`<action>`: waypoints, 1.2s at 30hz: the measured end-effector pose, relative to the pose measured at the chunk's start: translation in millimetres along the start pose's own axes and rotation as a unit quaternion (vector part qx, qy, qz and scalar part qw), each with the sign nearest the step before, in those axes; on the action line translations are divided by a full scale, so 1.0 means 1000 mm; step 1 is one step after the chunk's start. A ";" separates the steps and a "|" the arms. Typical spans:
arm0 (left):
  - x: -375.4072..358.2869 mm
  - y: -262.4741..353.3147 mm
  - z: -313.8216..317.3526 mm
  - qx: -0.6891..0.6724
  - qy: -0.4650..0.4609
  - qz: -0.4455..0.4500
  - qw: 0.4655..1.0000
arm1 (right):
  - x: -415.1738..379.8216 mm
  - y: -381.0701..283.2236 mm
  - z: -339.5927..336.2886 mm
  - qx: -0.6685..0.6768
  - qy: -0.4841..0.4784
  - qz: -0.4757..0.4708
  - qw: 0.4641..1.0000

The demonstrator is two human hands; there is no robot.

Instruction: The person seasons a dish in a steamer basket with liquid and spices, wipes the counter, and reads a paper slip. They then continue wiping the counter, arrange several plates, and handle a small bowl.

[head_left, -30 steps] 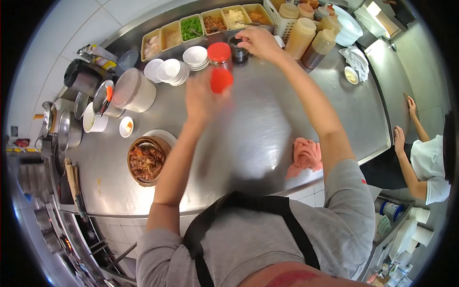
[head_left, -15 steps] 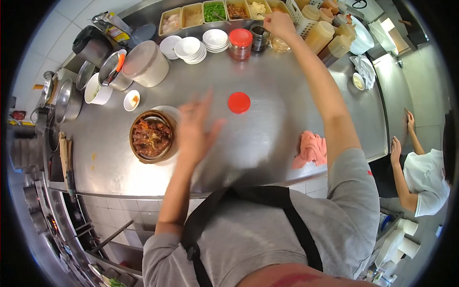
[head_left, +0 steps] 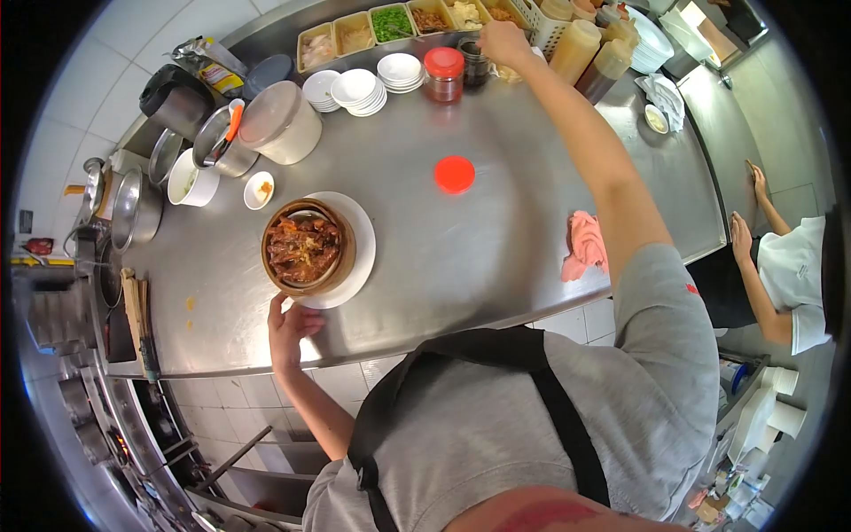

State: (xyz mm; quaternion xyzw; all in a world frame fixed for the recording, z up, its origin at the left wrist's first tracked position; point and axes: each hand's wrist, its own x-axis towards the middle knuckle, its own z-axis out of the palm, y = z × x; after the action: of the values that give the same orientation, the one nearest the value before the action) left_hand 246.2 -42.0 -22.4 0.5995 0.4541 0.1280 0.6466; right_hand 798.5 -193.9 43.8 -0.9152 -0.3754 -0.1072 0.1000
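Note:
A round wooden steamer (head_left: 344, 262) with dark red-brown food (head_left: 303, 248) inside stands on a white plate (head_left: 362, 235). Just below the steamer, near the counter's front edge, is my left hand (head_left: 291, 330), its fingers apart and nothing held. My right hand (head_left: 505, 44) reaches to the back of the counter, beside an open jar of dark contents (head_left: 474, 64). Its fingers are curled, and what they hold, if anything, is hidden. A red lid (head_left: 455, 175) lies on the steel counter.
Behind stand a red-lidded jar (head_left: 444, 74), stacked white dishes (head_left: 357, 91), a tub (head_left: 282, 122), ingredient trays (head_left: 391, 24) and sauce bottles (head_left: 576, 51). A pink cloth (head_left: 585, 246) lies right. Another person (head_left: 792, 275) stands at far right.
My left hand has moved down and left, from right of the steamer to below it. My right hand remains at the back by the jars. The camera view has shifted slightly.

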 end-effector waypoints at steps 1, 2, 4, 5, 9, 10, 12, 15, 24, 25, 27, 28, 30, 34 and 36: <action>0.005 -0.005 0.005 -0.013 0.005 0.013 1.000 | 0.002 -0.002 -0.001 -0.002 -0.006 0.024 1.000; 0.009 -0.007 0.008 -0.028 0.023 0.023 0.999 | 0.003 -0.004 -0.003 -0.003 -0.002 0.023 1.000; 0.013 -0.012 0.009 -0.031 0.028 0.035 0.999 | 0.010 0.004 0.006 0.024 0.026 0.112 0.993; 0.014 -0.013 0.010 -0.032 0.032 0.042 0.998 | 0.013 0.010 0.010 0.023 0.029 0.112 0.993; 0.023 -0.011 0.016 -0.027 0.023 0.056 0.998 | 0.009 0.025 0.005 0.089 0.012 0.187 0.978; 0.026 -0.008 0.018 -0.018 0.018 0.054 0.998 | 0.006 0.026 0.001 0.117 -0.014 0.196 0.974; 0.034 -0.006 0.028 -0.025 0.012 0.058 0.998 | 0.000 0.023 0.003 0.047 0.035 0.154 0.986; 0.044 0.002 0.043 -0.018 0.001 0.063 0.998 | -0.002 0.015 0.015 0.007 0.079 0.089 0.993; 0.071 0.025 0.095 -0.047 -0.048 0.084 0.994 | 0.010 0.020 0.004 0.183 0.003 0.218 0.959; 0.074 0.026 0.099 -0.047 -0.061 0.091 0.993 | 0.011 0.024 0.002 0.257 -0.049 0.259 0.930; 0.079 0.026 0.106 -0.055 -0.064 0.088 0.993 | 0.008 0.026 0.003 0.350 -0.006 0.304 0.886; 0.081 0.026 0.110 -0.054 -0.069 0.096 0.992 | 0.005 0.027 0.003 0.442 0.039 0.345 0.827; 0.082 0.029 0.117 -0.054 -0.073 0.104 0.990 | 0.004 0.032 -0.001 0.439 0.047 0.350 0.826; 0.084 0.033 0.123 -0.066 -0.076 0.099 0.990 | 0.008 0.047 0.002 0.409 0.059 0.330 0.849; 0.086 0.033 0.124 -0.067 -0.080 0.100 0.990 | 0.010 0.050 0.005 0.424 0.062 0.341 0.837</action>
State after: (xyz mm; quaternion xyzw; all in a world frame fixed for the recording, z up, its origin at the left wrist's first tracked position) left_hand 398.1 -54.9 -46.4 0.6057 0.3291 0.1737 0.7033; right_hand 841.8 -220.4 36.3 -0.8448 -0.0408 0.0474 0.5314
